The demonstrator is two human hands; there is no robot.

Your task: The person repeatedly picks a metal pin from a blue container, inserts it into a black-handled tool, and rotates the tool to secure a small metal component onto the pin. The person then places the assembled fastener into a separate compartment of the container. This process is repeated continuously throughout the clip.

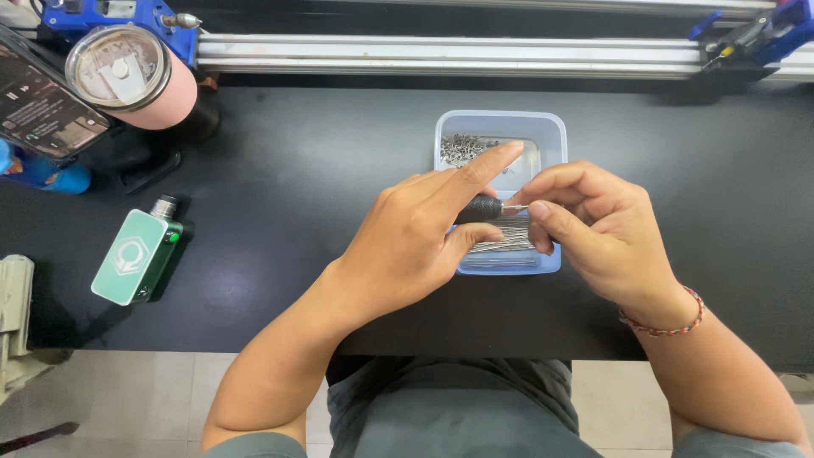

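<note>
A small black cylindrical tool [480,207] is being gripped by the left hand [424,242] over the clear plastic box [551,136], so its thin metal pin [515,207] is being pinched steady by the right hand [593,229]

A dark phone screen [38,106] leans at the far left. A green box [136,254] with a pale label lies below it.

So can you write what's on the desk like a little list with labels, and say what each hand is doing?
left hand: grips a small black tool, forefinger stretched out
right hand: pinches a thin metal pin at the tool's tip
tub: clear plastic, under the hands, small metal parts inside
desk: black
green device: flat on the desk, far left
pink tumbler: clear lid, back left
phone: propped at back left
wrist: beaded bracelet on the right
</note>
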